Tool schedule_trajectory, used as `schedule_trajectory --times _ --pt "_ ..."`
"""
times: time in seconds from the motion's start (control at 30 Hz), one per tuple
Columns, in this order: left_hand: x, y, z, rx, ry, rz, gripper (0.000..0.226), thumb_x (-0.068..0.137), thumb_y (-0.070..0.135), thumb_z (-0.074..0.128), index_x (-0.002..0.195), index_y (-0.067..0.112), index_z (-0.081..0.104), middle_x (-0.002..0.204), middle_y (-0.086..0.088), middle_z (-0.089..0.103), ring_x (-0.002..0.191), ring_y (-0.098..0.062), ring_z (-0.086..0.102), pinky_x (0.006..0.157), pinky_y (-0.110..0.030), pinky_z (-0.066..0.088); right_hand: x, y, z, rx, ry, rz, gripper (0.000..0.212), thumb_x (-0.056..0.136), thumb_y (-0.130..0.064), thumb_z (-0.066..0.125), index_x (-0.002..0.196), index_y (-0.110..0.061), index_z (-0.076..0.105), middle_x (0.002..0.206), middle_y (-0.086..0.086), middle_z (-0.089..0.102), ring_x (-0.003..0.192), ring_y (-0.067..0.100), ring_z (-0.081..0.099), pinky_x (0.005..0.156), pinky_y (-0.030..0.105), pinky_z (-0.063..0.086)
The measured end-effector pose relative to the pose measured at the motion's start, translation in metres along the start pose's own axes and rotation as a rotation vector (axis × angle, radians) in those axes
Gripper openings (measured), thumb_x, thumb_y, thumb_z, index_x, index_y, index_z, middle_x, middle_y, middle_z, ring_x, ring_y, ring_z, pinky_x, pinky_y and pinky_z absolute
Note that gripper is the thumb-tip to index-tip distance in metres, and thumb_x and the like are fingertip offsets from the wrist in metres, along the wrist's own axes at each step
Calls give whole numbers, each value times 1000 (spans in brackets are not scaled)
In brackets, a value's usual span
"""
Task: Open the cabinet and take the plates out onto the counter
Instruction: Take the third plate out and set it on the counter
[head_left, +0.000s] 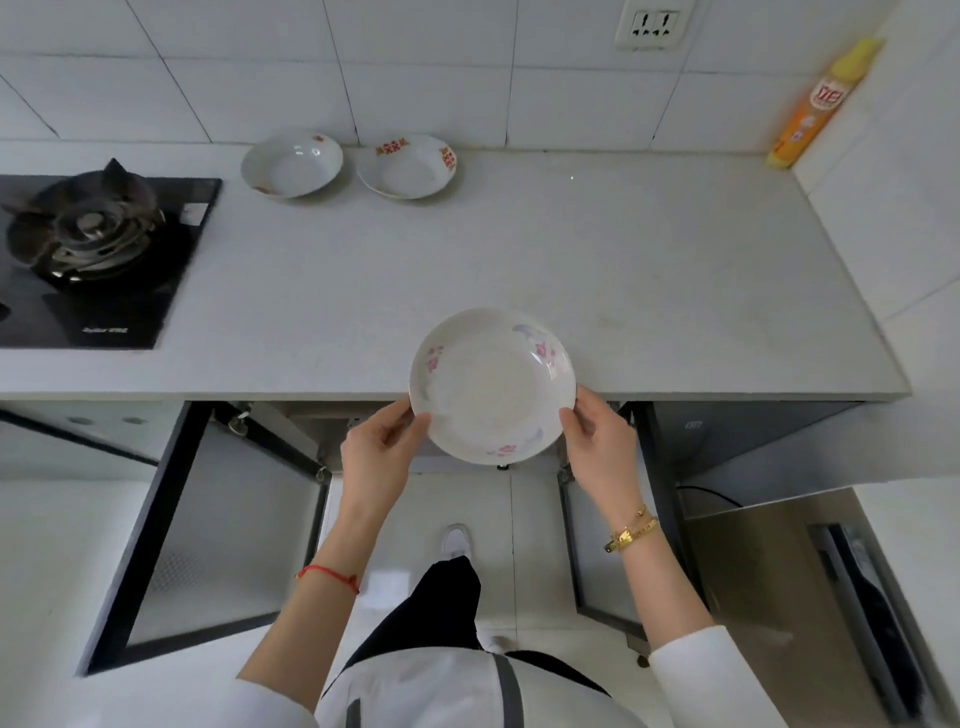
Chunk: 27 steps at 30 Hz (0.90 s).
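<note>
left hand (378, 451): gripping left rim of round white pink-flowered plate (492, 385), lower centre
right hand (598, 447): gripping right rim
plate: over grey counter (649, 270) edge

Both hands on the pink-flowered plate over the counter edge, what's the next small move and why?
Probably carry the plate forward and set it on the bare counter. The left hand and right hand grip its rim, it hangs half over the edge, and two plates already sit near the wall.
</note>
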<state>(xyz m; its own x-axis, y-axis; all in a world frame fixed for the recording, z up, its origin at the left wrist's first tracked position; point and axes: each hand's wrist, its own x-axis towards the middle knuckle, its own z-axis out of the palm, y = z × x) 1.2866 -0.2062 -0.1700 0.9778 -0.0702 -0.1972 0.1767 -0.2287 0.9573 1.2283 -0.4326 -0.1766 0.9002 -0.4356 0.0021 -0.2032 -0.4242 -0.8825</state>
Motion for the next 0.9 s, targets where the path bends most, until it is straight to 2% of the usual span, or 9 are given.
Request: schedule_trajectory --times 0.17,0.3,0.43,0.53,0.6,0.7,0.77,0.83,0.9 --pt "60 18 6 -4 -64 16 40 90 19 66 94 59 68 91 23 74 87 -11 63 97 -42 51 51 -8 9 36 56 -4 29 95 -6 48 119 -16 63 105 -15 67 96 -13 60 83 7 47" --pt "106 29 15 26 -94 43 34 90 20 66 96 53 71 86 23 72 81 -12 56 90 -33 51 89 -12 12 45 75 9 29 96 -9 48 121 -17 62 110 -15 67 99 -12 60 87 7 47" --pt "148 37 27 49 -101 45 29 90 21 66 108 42 72 84 22 72 80 -12 51 83 -28 49 129 -14 12 5 84 9 27 96 -11 47 118 -16 63 106 -10 70 95 -10 61 77 2 45" --pt "179 45 39 73 -97 36 28 90 20 66 116 29 71 89 19 73 80 -14 53 89 -34 52 162 -13 10 -26 67 -6 25 97 -12 47 115 -15 63 102 -4 70 91 4 64 73 10 50" --pt "200 48 49 113 -92 47 27 90 20 66 115 29 72 85 15 71 79 -14 52 86 -31 51 184 -10 9 -44 60 -2 24 96 -12 48 114 -13 63 100 -1 71 89 12 65 73 14 51" --pt "230 54 66 156 -80 41 26 90 21 66 113 29 73 80 20 69 77 -12 52 80 -23 49 219 -2 8 -80 60 1 23 95 -13 48 113 -14 64 93 1 70 80 17 63 65 13 47" --pt "250 58 79 181 -66 34 25 90 21 66 113 28 73 81 22 69 76 -12 54 80 -24 50 243 4 6 -96 51 12 23 95 -12 49 113 -14 64 90 -1 70 78 20 62 63 21 47" --pt "270 64 93 201 -51 24 25 90 19 65 114 25 73 85 17 72 76 -12 56 82 -27 52 271 10 4 -111 39 16 23 95 -11 49 112 -13 64 90 0 70 80 27 63 68 27 47" --pt "291 70 106 224 -38 20 25 91 18 64 113 23 73 94 7 75 73 -9 59 77 -23 51 299 15 3 -134 22 9 23 94 -10 49 111 -12 64 93 1 71 84 31 64 71 27 46"
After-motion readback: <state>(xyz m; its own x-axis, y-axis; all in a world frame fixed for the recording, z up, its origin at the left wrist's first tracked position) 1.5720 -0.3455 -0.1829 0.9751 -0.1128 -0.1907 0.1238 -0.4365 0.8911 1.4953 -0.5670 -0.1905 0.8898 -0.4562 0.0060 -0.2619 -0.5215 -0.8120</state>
